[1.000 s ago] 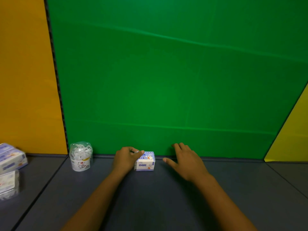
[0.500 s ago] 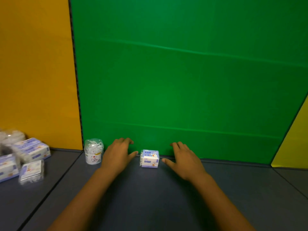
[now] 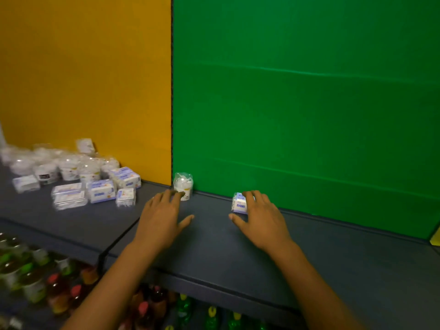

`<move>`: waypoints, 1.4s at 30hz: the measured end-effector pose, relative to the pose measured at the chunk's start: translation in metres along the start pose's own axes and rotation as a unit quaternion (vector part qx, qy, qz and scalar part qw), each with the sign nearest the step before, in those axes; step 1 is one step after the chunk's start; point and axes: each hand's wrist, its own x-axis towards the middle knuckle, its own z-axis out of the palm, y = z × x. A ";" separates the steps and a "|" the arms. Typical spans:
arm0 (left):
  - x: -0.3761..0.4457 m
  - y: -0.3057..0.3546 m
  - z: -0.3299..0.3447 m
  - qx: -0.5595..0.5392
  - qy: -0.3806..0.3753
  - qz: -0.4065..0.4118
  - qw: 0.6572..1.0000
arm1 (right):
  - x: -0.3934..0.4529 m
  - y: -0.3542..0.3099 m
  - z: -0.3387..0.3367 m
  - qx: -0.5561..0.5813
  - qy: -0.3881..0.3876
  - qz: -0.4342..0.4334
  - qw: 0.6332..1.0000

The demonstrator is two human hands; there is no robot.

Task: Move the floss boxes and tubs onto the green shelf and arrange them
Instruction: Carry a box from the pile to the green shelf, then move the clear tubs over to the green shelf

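A small white and blue floss box (image 3: pixel 238 204) sits on the grey shelf (image 3: pixel 214 248) against the green back panel (image 3: pixel 304 120). My right hand (image 3: pixel 260 219) lies flat and open, its fingertips against the box's right side and top. A clear tub of floss picks (image 3: pixel 182 185) stands at the left corner of the green section. My left hand (image 3: pixel 163 216) is open with fingers spread, and its fingertips reach the tub's base. A pile of more floss boxes (image 3: pixel 101 191) and tubs (image 3: pixel 69 169) lies to the left, in front of the orange panel.
The orange back panel (image 3: pixel 83 79) adjoins the green one at a dark seam. A lower shelf (image 3: pixel 47 289) below holds several bottles with coloured caps. A yellow panel edge (image 3: pixel 436 236) shows at the far right.
My left hand let go of the floss box and moved left to the tub. My right hand shifted onto the box. The view swung left, bringing the pile into sight.
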 end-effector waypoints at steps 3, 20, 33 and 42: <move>-0.026 -0.019 -0.019 0.010 0.001 -0.036 0.999 | -0.007 -0.026 0.002 0.009 -0.017 -0.030 0.999; -0.121 -0.173 -0.106 0.061 0.028 -0.190 0.979 | 0.032 -0.219 0.025 0.062 -0.028 -0.193 0.979; -0.135 -0.359 -0.129 0.051 0.034 -0.211 0.976 | 0.084 -0.400 0.085 0.091 -0.036 -0.196 0.976; -0.127 -0.442 -0.111 0.026 0.017 -0.205 0.978 | 0.127 -0.470 0.131 0.094 -0.050 -0.199 0.974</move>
